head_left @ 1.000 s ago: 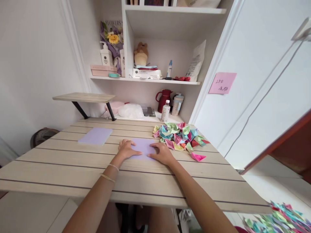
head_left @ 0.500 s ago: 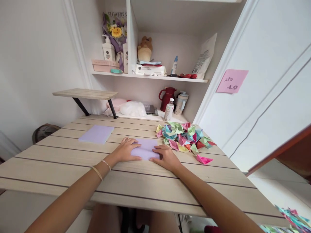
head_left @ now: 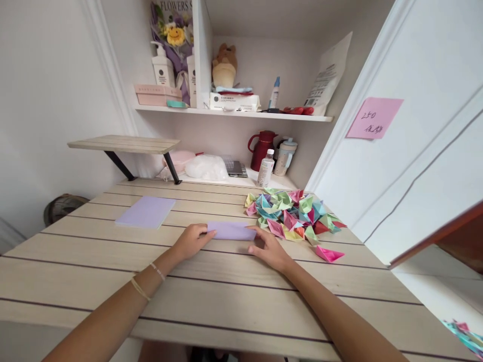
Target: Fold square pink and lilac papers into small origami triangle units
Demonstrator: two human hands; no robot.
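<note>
A lilac sheet of paper, folded into a narrow strip, lies flat on the wooden table. My left hand pinches the strip's left end with curled fingers. My right hand presses its fingertips on the right end. A stack of lilac paper lies to the left, apart from both hands. A pile of folded coloured paper pieces sits to the right of the strip, with one pink piece lying alone nearer the table's right edge.
Behind the table stand a red jug, a small bottle, a cup and a plastic bag. A small raised shelf is at the back left. A white door with a pink note closes the right side.
The lilac sheet has gone from a wider rectangle to a narrow strip. Both hands have shifted to its two ends. The camera has tilted down and moved closer.
</note>
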